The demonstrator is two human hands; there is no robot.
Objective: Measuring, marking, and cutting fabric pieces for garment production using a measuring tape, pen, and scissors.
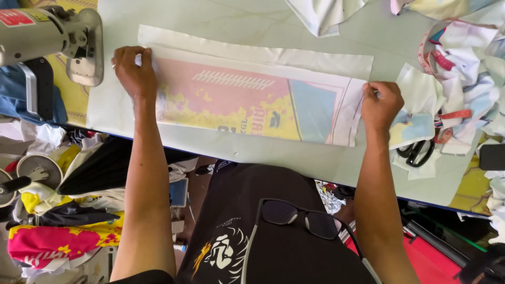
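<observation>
A printed fabric panel (247, 102) in pink, yellow and blue lies flat on a pale green table (273, 155), on top of a plain white strip (263, 52). My left hand (134, 71) pinches the panel's left end with its fingers closed on the cloth. My right hand (380, 104) grips the panel's right end in the same way. The cloth is stretched flat between both hands.
A grey cutting machine (58, 37) stands at the table's far left. Black scissors (416, 152) lie right of my right hand, beside a heap of fabric scraps (463, 79). A dark phone (492, 156) sits at the right edge. Piled cloth (63, 231) lies below left.
</observation>
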